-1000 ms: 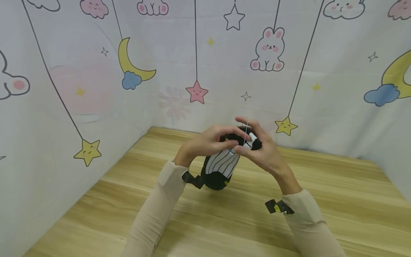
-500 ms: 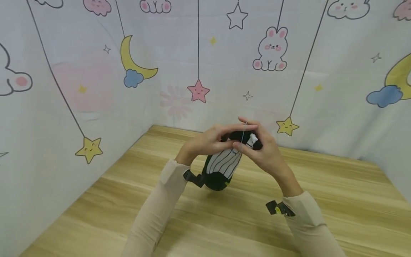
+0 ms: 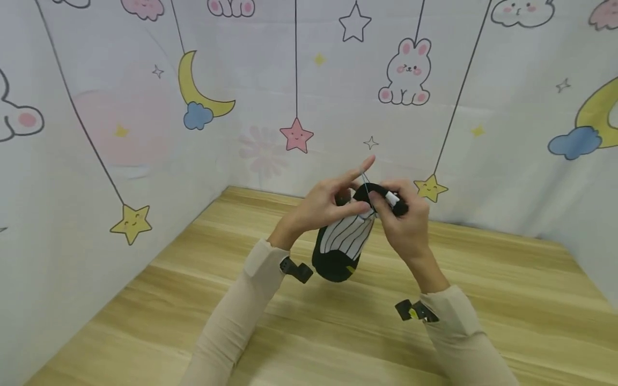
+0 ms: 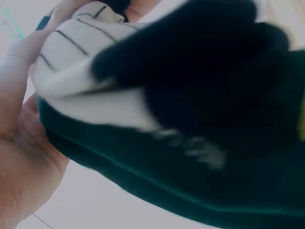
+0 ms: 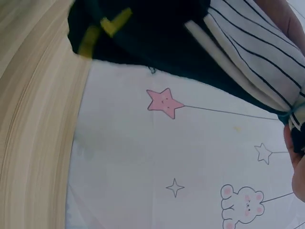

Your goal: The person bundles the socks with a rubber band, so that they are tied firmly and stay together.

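Note:
A pair of black socks with white, black-striped panels is held up above the table, slanted, lower end toward me. My left hand grips their left side near the top, thumb on the white panel; its index finger points up with a thin light-blue elastic band stretched over it. My right hand grips the bunched upper end, its thumb pressing by the band. In the right wrist view, the band circles the gathered neck of the socks. Dark, blurred sock ends fill much of the left wrist view.
Beneath the hands lies a wood-grain table. Behind and at the left stand white cloth walls printed with stars, moons and rabbits. A small black camera sits at the left wrist, another camera at the right.
The socks have shifted slightly right and up. The right hand has turned and closed round the bunched end. The left index finger has risen, and the band now stretches over it.

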Demonstrator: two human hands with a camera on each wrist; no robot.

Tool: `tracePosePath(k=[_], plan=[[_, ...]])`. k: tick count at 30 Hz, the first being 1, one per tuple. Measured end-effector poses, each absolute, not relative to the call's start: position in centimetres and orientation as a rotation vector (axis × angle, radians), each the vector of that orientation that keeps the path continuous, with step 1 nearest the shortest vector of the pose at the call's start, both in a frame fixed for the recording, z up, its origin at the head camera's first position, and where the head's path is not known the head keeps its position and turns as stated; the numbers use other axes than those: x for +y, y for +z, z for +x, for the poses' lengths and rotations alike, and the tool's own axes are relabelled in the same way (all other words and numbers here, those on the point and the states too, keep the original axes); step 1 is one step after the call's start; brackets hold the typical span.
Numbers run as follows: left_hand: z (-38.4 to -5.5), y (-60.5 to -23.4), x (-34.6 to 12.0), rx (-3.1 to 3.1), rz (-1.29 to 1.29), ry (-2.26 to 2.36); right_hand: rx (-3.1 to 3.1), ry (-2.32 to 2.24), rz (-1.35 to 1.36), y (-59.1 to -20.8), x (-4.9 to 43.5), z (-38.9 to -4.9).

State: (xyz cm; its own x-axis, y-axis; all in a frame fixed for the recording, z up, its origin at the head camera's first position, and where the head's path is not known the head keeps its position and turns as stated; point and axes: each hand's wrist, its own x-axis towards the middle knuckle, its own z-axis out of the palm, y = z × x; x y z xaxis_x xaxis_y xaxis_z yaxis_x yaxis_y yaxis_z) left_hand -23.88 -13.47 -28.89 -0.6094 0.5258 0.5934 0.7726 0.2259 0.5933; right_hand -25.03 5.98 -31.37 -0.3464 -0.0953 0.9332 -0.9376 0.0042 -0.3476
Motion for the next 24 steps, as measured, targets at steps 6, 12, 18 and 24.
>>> tracePosePath(k=[6,12,18,24], plan=[[-24.0,-28.9,-13.5,-2.219,-1.135,-1.345,-1.378,1.469,1.119,-30.6,5.8,-24.4],[-23.9,-28.8,-13.7,-2.235,-1.141,-1.322,-1.308,1.526,1.064,-30.4,6.0,-24.3],[-24.2,-28.8,-14.1,-2.236,-1.080,-1.271,-1.217,1.534,0.946,-29.6,6.3,-23.9],[-24.4,-28.8,-14.7,-2.239,-1.037,-1.306,-1.137,1.506,0.916,-28.4,6.2,-22.7]])
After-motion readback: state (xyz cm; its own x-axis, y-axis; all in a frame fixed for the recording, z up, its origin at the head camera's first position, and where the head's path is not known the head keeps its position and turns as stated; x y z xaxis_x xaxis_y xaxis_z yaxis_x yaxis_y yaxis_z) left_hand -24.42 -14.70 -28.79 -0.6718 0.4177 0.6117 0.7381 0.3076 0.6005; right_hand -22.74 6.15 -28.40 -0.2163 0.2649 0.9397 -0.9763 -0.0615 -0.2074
